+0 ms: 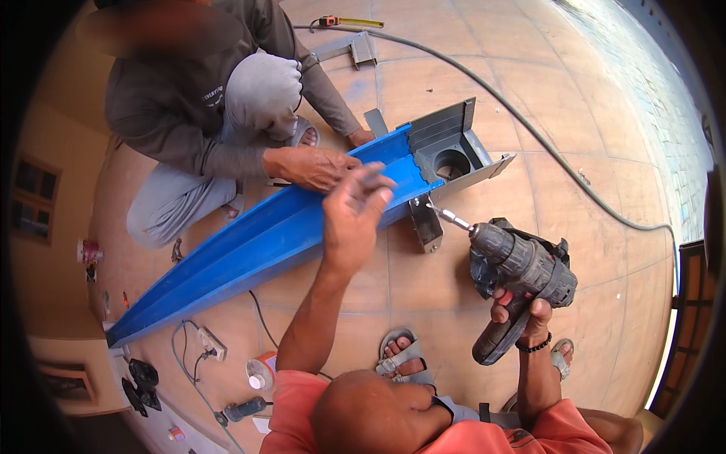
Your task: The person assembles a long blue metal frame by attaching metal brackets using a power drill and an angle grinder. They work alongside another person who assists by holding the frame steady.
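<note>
My left hand (352, 219) is raised over the near side of a long blue gutter (249, 242). Its fingers are bent but apart, and nothing shows between them. In my right hand (525, 318) is a black cordless drill (522, 265), gripped by its handle. The drill's long silver bit points left, its tip close to a dark metal bracket (426, 224) under the gutter's near edge. A grey gutter outlet piece (452, 151) with a round hole joins the gutter's right end. Across from me, a co-worker's hand (314, 168) rests at the far edge; their other hand (361, 136) is behind it.
A thick grey cable (522, 121) curves across the tiled floor at right. Behind lie a tape measure (349, 22) and a grey angled piece (363, 50). A power strip (212, 344), a bottle (261, 372) and a corded power tool (246, 408) lie lower left. The co-worker crouches beyond the gutter.
</note>
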`<state>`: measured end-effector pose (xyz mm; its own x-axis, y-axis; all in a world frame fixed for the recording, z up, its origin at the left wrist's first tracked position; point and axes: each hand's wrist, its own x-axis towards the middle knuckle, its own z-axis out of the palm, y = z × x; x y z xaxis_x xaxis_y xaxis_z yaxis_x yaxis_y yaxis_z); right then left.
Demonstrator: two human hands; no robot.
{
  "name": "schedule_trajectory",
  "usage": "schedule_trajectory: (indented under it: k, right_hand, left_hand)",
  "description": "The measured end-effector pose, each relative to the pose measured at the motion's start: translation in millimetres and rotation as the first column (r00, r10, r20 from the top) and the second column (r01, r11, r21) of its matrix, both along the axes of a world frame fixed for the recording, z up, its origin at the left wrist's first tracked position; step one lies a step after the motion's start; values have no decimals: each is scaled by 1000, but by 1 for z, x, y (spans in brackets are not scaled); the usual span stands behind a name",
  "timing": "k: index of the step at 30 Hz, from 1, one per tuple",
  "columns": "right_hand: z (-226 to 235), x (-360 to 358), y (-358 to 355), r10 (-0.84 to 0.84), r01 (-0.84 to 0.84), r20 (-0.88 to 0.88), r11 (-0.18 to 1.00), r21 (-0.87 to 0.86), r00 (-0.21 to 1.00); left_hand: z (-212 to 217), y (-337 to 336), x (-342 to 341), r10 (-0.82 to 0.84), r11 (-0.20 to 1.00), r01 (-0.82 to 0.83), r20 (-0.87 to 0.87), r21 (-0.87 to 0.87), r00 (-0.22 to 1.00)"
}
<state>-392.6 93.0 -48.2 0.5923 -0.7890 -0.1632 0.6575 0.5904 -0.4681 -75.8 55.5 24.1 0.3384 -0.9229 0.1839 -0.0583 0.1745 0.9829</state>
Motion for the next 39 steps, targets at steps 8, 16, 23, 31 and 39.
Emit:
schedule_trajectory:
  k: [8,16,23,31,39]
  right_hand:
    - [26,5,-23,-155,148,-95,986,-77,983]
    - [35,28,-35,-124,102,-259,990,-97,958]
    - [55,47,-69,-187,-18,-567,942,-335,802]
    - [124,65,-163,-610,-748,-555,-94,-657,565]
    - [133,96,-190,-736,-870,-477,-470,-151,481]
  left_hand:
    - [-36,-112,66,-190,957,-101,853,271,487]
    - [-30,-122,57,-306,850,-214,782,481,544]
    - [-25,-120,64,-239,830,-164,605,533,760]
    - [-35,-118,62,-228,897,-195,792,398,567]
    - [-44,-109,62,-191,931,-202,878,304,439]
